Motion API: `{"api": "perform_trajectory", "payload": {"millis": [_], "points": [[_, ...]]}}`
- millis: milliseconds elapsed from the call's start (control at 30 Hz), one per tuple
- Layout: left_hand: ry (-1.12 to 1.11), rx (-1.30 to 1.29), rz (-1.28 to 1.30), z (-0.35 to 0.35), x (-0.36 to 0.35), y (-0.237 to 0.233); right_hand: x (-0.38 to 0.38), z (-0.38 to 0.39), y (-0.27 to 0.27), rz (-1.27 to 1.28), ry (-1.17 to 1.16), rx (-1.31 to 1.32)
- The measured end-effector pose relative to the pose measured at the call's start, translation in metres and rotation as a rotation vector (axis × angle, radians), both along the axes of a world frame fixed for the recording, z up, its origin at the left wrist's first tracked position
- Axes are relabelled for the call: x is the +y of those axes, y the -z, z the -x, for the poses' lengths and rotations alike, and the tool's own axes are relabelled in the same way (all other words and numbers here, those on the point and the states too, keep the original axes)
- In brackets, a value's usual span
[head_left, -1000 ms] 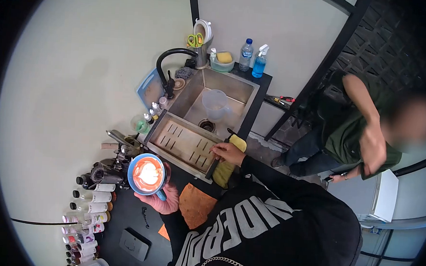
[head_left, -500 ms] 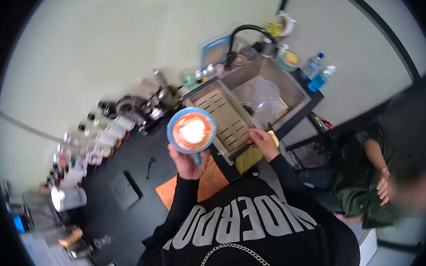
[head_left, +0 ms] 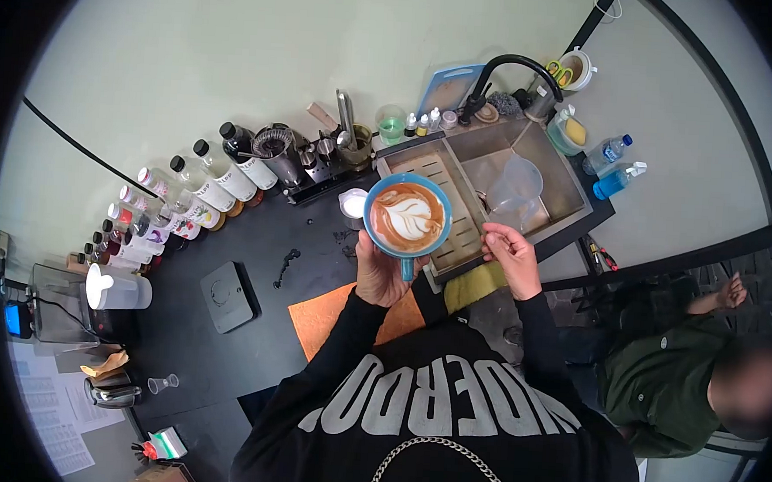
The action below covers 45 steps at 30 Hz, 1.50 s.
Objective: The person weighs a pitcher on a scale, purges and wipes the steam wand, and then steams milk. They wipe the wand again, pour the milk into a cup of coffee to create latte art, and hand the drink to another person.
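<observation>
My left hand (head_left: 382,274) is wrapped round a blue cup (head_left: 369,223) of coffee with a white leaf-shaped pattern on its foam (head_left: 413,221). The cup's handle (head_left: 407,269) points toward my body. To the right, my right hand (head_left: 512,261) hovers by the sink's near edge with its fingers loosely bent and somewhat apart; nothing shows in it. A small milk pitcher (head_left: 352,206) with white liquid stands just left of the cup. Under my left forearm lies an orange cloth (head_left: 316,318).
A sink (head_left: 573,194) with a black faucet (head_left: 516,59) holds a clear plastic jug (head_left: 517,187). Labelled bottles (head_left: 229,179) line the wall. A black scale (head_left: 229,296) lies on the counter (head_left: 179,352). Another person (head_left: 671,378) sits at the right.
The view has shifted and sharpened; the cup in my left hand sits farther right in it. My right hand appears slightly higher against the sink. The other person's arm has moved.
</observation>
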<state>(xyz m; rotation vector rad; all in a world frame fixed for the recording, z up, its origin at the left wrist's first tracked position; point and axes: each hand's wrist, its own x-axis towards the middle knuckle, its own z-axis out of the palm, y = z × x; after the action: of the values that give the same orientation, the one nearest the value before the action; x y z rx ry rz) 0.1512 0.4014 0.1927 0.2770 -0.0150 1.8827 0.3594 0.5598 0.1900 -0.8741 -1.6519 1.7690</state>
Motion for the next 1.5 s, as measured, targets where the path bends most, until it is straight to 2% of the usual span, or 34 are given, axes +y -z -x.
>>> {"api": "perform_trajectory", "payload": {"millis": [133, 267, 333, 400, 467, 667, 767, 867, 900, 933, 1000, 1133, 1267, 1300, 1333, 1400, 1500], "points": [[-0.012, 0.036, 0.09, -0.006, 0.003, -0.005, -0.005, 0.004, -0.03, -0.037, -0.124, 0.119], [0.075, 0.108, 0.179, -0.011, 0.011, 0.004, -0.014, 0.003, -0.069, -0.079, -0.169, 0.16], [0.176, 0.059, 0.103, -0.018, 0.018, 0.009, -0.018, 0.0, -0.088, -0.285, -0.269, 0.093], [0.271, 0.035, 0.089, -0.026, 0.026, 0.018, -0.023, -0.006, -0.103, -0.32, -0.238, 0.018], [0.37, 0.015, 0.072, -0.038, 0.034, 0.021, -0.029, -0.016, -0.115, -0.481, -0.229, -0.078], [0.581, 0.003, 0.145, -0.084, 0.059, 0.024, -0.039, -0.072, -0.104, -0.469, -0.023, -0.123], [0.695, 0.178, 0.038, -0.119, 0.07, 0.026, -0.055, -0.109, -0.097, -0.488, 0.082, -0.206], [0.844, 0.173, 0.018, -0.159, 0.08, 0.04, -0.069, -0.148, -0.087, -0.488, 0.18, -0.253], [0.826, 0.145, 0.13, -0.178, 0.08, 0.042, -0.074, -0.163, -0.078, -0.474, 0.212, -0.256], [0.848, 0.151, 0.12, -0.193, 0.083, 0.049, -0.078, -0.178, -0.073, -0.48, 0.236, -0.261], [1.032, 0.03, 0.052, -0.223, 0.088, 0.057, -0.088, -0.209, -0.063, -0.454, 0.3, -0.274], [1.162, 0.197, -0.007, -0.288, 0.087, 0.067, -0.112, -0.275, -0.049, -0.511, 0.378, -0.382], [1.293, 0.112, 0.087, -0.356, 0.084, 0.086, -0.131, -0.335, -0.02, -0.441, 0.455, -0.309], [1.26, 0.143, 0.164, -0.374, 0.08, 0.085, -0.137, -0.347, -0.016, -0.441, 0.462, -0.311], [1.268, 0.143, 0.163, -0.387, 0.079, 0.086, -0.142, -0.359, -0.012, -0.426, 0.512, -0.318], [1.419, 0.08, 0.084, -0.414, 0.08, 0.092, -0.156, -0.379, -0.008, -0.408, 0.574, -0.328], [1.473, 0.121, 0.093, -0.446, 0.082, 0.099, -0.171, -0.4, -0.001, -0.388, 0.732, -0.309]]}}
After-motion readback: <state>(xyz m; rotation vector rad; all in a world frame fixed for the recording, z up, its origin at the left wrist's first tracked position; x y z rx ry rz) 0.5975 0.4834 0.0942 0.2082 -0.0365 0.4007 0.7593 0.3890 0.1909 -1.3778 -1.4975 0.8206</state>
